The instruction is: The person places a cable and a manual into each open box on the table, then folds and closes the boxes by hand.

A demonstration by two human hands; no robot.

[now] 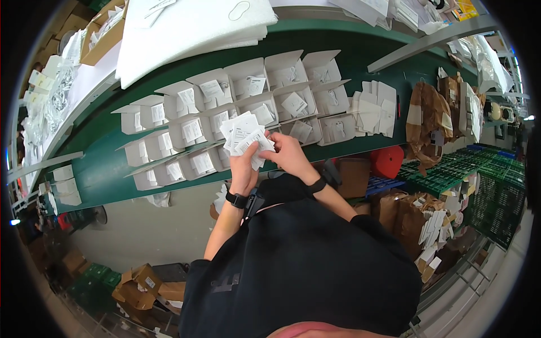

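Observation:
My left hand (243, 168) holds a fanned stack of small white paper leaflets (243, 133) above the near edge of the green work table (107, 169). My right hand (288, 156) pinches the lower right leaflets of that same stack. Both wrists wear black bands. Just beyond the hands lie rows of small open white cardboard boxes (236, 107), most with a folded leaflet or a small white part inside.
A pile of flat white box blanks (375, 110) lies right of the open boxes. White foam sheets (186, 28) sit on the shelf behind. Brown paper bags (431, 121), a red round object (387, 161), green crates (456, 169) and cardboard boxes (143, 287) surround the floor.

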